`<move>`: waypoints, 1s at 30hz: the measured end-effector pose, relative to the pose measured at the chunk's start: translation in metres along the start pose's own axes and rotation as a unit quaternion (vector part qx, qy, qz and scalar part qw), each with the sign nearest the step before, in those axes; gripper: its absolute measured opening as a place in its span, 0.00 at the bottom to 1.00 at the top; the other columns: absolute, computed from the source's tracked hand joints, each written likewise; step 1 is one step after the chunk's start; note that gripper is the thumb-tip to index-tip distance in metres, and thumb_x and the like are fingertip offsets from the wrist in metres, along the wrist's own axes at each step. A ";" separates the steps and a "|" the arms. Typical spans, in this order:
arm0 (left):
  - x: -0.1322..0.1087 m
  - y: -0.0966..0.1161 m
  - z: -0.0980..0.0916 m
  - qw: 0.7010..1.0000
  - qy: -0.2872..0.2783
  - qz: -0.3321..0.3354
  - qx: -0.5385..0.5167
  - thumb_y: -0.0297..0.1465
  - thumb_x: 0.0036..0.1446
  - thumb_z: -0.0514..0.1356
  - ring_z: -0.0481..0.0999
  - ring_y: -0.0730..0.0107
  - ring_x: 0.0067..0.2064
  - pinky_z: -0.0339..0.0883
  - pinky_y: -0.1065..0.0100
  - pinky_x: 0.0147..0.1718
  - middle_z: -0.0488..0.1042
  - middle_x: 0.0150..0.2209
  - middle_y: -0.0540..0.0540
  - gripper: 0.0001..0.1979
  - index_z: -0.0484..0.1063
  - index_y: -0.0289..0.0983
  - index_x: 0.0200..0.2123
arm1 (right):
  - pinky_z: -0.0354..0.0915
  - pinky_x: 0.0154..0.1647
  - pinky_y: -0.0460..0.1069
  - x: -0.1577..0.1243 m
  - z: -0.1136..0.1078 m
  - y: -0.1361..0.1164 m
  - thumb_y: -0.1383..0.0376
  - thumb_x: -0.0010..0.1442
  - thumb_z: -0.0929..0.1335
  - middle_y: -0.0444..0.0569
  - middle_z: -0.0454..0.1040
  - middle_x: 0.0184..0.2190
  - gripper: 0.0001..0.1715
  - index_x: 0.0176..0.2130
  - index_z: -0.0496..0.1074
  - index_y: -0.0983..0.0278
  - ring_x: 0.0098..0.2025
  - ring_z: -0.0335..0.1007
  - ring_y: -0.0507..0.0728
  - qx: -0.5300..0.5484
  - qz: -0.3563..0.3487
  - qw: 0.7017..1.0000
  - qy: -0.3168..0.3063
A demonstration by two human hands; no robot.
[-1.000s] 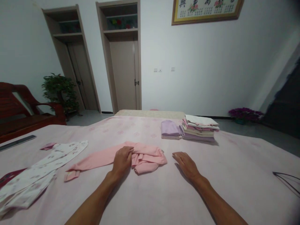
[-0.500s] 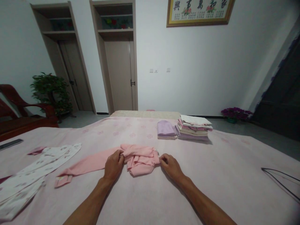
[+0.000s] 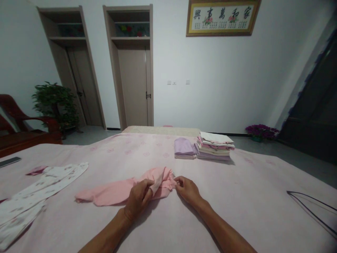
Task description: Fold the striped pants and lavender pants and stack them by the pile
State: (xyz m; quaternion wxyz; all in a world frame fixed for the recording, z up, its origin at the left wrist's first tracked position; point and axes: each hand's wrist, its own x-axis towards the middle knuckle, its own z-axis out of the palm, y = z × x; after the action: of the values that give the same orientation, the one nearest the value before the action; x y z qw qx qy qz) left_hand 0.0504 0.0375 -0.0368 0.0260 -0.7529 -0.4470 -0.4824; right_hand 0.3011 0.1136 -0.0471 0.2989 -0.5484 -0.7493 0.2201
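A pink garment (image 3: 113, 192) lies crumpled on the pale pink bed cover (image 3: 184, 225), with one long part stretching to the left. My left hand (image 3: 140, 198) is closed on a fold near the middle of the garment. At the garment's right end, my right hand (image 3: 187, 189) pinches its gathered edge between thumb and fingers. The bunched cloth lies between the two hands.
Behind the hands sit a folded purple cloth (image 3: 184, 147) and a stack of folded clothes (image 3: 214, 146). White patterned trousers (image 3: 28, 196) and a phone (image 3: 10, 162) lie at the left. A black cord (image 3: 310, 203) is at the right.
My left hand has moved right and toward me, drawing a fold of the garment over. The garment's left part has shifted right. My right hand stays at the right end.
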 end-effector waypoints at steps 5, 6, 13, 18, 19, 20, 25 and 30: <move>-0.005 0.024 -0.002 0.990 -0.073 0.100 -0.064 0.27 0.64 0.51 0.80 0.61 0.33 0.73 0.62 0.33 0.78 0.32 0.43 0.09 0.70 0.41 0.41 | 0.67 0.42 0.51 0.013 -0.020 0.016 0.64 0.55 0.64 0.50 0.78 0.35 0.12 0.34 0.77 0.61 0.38 0.74 0.58 0.089 -0.046 0.985 0.139; -0.006 0.032 0.000 0.983 -0.104 0.125 -0.089 0.27 0.64 0.51 0.79 0.62 0.33 0.73 0.63 0.33 0.78 0.31 0.44 0.09 0.69 0.42 0.40 | 0.68 0.41 0.52 0.018 -0.028 0.022 0.62 0.55 0.64 0.50 0.77 0.36 0.12 0.34 0.76 0.62 0.38 0.74 0.58 0.116 -0.042 0.975 0.186; -0.004 0.077 0.009 0.923 -0.285 0.210 -0.150 0.29 0.66 0.52 0.80 0.66 0.37 0.72 0.67 0.39 0.81 0.36 0.43 0.10 0.70 0.41 0.46 | 0.67 0.25 0.48 0.024 -0.064 0.065 0.54 0.50 0.68 0.47 0.75 0.29 0.20 0.40 0.75 0.64 0.27 0.71 0.55 0.282 0.118 0.925 0.226; -0.005 0.053 0.009 0.976 -0.115 0.066 -0.175 0.32 0.70 0.47 0.80 0.64 0.39 0.74 0.63 0.41 0.80 0.36 0.41 0.14 0.73 0.40 0.46 | 0.68 0.37 0.51 0.006 -0.048 0.044 0.53 0.54 0.69 0.52 0.78 0.46 0.29 0.54 0.74 0.61 0.38 0.74 0.57 0.158 0.039 0.986 0.047; -0.005 0.047 0.008 0.984 -0.063 0.013 -0.166 0.33 0.69 0.48 0.80 0.63 0.40 0.75 0.62 0.41 0.80 0.38 0.41 0.14 0.73 0.40 0.46 | 0.67 0.41 0.51 0.003 -0.042 0.036 0.55 0.54 0.69 0.52 0.78 0.46 0.29 0.54 0.74 0.61 0.41 0.74 0.58 0.104 0.013 0.994 0.028; -0.004 0.040 0.008 0.988 -0.016 -0.038 -0.150 0.34 0.69 0.48 0.80 0.63 0.42 0.75 0.61 0.43 0.80 0.39 0.41 0.14 0.73 0.40 0.46 | 0.65 0.43 0.50 0.001 -0.037 0.029 0.57 0.54 0.70 0.51 0.78 0.45 0.26 0.52 0.75 0.60 0.42 0.73 0.58 0.051 -0.016 0.999 0.011; 0.002 0.011 0.000 0.988 0.033 -0.139 -0.057 0.35 0.68 0.49 0.78 0.61 0.49 0.72 0.57 0.50 0.79 0.45 0.44 0.15 0.74 0.41 0.47 | 0.63 0.43 0.49 0.005 -0.026 0.003 0.66 0.57 0.62 0.47 0.74 0.35 0.11 0.33 0.74 0.61 0.38 0.69 0.55 0.067 -0.117 0.988 0.074; 0.002 -0.004 -0.003 0.988 -0.058 -0.143 -0.002 0.37 0.69 0.45 0.79 0.61 0.44 0.72 0.58 0.46 0.80 0.40 0.44 0.18 0.74 0.41 0.46 | 0.66 0.39 0.49 0.036 -0.070 0.020 0.58 0.52 0.67 0.44 0.75 0.33 0.13 0.38 0.71 0.61 0.35 0.69 0.55 0.409 -0.033 0.862 0.296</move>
State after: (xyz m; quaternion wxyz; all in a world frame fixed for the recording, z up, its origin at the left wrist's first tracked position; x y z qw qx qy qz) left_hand 0.0460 0.0402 -0.0356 -0.0707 -0.7083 -0.5497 -0.4372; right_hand 0.3557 0.1543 -0.0021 0.7114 -0.3909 -0.4859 0.3240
